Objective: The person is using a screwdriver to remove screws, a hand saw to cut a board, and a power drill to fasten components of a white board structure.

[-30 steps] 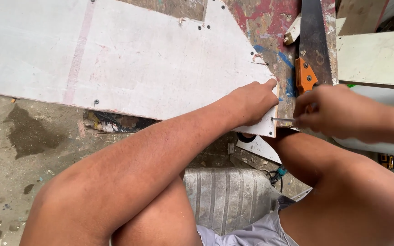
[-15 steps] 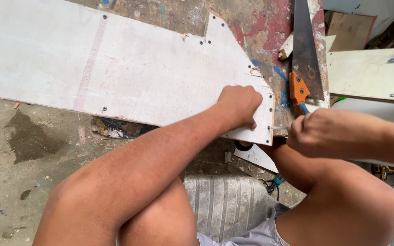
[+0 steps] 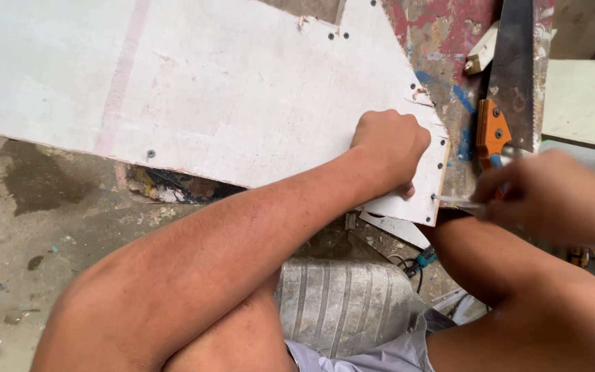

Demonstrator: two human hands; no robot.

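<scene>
A large white painted board [image 3: 228,96] with several small screws lies across a paint-stained workbench [image 3: 442,34]. My left hand [image 3: 390,148] is a closed fist pressing down on the board near its right corner. My right hand [image 3: 545,196], blurred, grips a thin metal tool [image 3: 456,201] whose tip touches the board's right edge. What kind of tool it is I cannot tell.
A handsaw with an orange handle [image 3: 494,127] lies on the bench just right of the board. Another pale board [image 3: 583,103] sits at far right. A grey ribbed container [image 3: 342,303] stands between my knees on the stained concrete floor [image 3: 29,234].
My left hand curled from flat fingers into a fist on the board corner. My right hand shifted slightly right and is now blurred, still at the board's edge with the tool.
</scene>
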